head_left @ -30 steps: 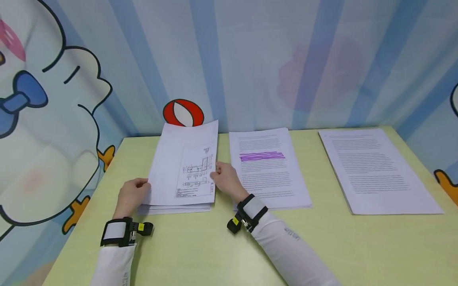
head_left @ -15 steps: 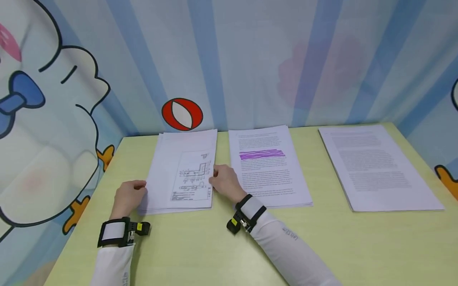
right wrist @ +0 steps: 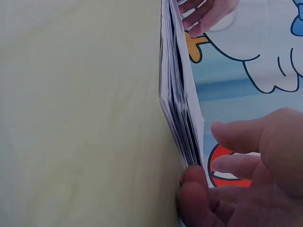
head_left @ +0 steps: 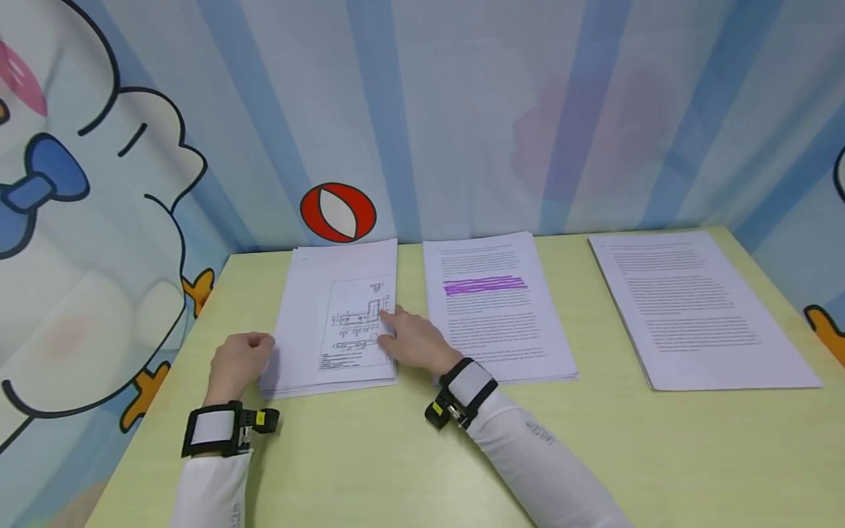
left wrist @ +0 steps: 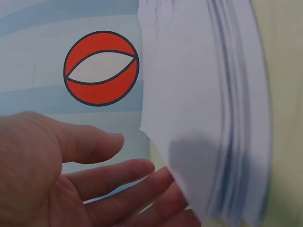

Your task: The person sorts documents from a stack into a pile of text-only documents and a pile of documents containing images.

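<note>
A stack of white paper (head_left: pixel 310 293) lies at the left of the table, its top sheet bearing a line drawing. My left hand (head_left: pixel 238 367) is at its left edge; in the left wrist view the thumb is raised and the fairly straight fingers (left wrist: pixel 128 198) reach the paper's edge. On the other side my right hand (head_left: pixel 419 343) has its index finger stretched over the sheet near the drawing. The right wrist view shows that thumb lifted clear, with lower fingertips (right wrist: pixel 194 189) against the stack's layered edge (right wrist: pixel 182 118). Neither hand pinches a sheet.
Right of that stack lies a second pile of printed pages (head_left: pixel 498 330) with purple marker strokes. A thicker printed pile (head_left: pixel 700 308) lies farther right. A patterned curtain (head_left: pixel 462 132) rises behind the pale green table (head_left: pixel 370 455).
The top sheet, held raised by both hands, has come down flush onto the left stack. The right hand has let go of its edge and spread its fingers; the left thumb has lifted off.
</note>
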Demonstrator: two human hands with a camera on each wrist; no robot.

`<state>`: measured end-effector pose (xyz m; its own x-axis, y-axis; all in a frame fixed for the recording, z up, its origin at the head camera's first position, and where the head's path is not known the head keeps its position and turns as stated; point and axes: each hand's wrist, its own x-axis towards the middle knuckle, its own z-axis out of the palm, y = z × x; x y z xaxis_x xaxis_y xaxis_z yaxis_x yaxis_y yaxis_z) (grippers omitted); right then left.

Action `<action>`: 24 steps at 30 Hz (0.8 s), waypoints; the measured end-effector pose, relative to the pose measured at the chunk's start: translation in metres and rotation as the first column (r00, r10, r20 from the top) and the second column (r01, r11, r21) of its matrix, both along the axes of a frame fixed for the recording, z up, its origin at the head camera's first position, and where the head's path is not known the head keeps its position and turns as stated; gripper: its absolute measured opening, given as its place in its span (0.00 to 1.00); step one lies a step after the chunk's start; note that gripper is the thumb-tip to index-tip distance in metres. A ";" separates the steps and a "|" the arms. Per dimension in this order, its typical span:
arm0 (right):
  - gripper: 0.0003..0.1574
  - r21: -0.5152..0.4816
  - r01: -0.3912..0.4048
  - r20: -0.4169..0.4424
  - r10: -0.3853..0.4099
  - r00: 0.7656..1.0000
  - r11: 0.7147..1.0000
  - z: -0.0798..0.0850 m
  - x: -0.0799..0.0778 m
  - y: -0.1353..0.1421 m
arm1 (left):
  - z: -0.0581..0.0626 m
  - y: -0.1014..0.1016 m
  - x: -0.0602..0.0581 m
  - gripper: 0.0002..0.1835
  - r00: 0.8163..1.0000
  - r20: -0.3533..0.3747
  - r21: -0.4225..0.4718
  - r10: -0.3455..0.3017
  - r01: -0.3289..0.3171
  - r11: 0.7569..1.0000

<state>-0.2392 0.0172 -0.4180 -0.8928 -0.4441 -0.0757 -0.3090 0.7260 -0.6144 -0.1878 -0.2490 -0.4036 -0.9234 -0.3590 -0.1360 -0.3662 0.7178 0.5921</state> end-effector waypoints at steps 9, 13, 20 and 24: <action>0.31 -0.231 0.053 0.078 -0.036 0.996 0.972 0.029 -0.002 0.030 | 0.011 0.030 -0.012 0.30 0.959 -0.280 0.003 -0.041 0.043 0.999; 0.27 -0.316 0.055 0.023 -0.050 0.998 0.947 0.043 -0.004 0.056 | 0.024 0.065 -0.019 0.27 0.918 -0.381 0.062 -0.109 0.143 0.988; 0.26 -0.364 0.067 -0.080 -0.102 0.992 0.929 0.054 -0.009 0.109 | 0.041 0.128 -0.028 0.23 0.874 -0.456 0.130 -0.170 0.255 0.958; 0.28 -0.347 0.075 -0.172 -0.142 0.975 0.935 0.052 -0.009 0.142 | 0.040 0.157 -0.033 0.25 0.849 -0.491 0.135 -0.197 0.298 0.945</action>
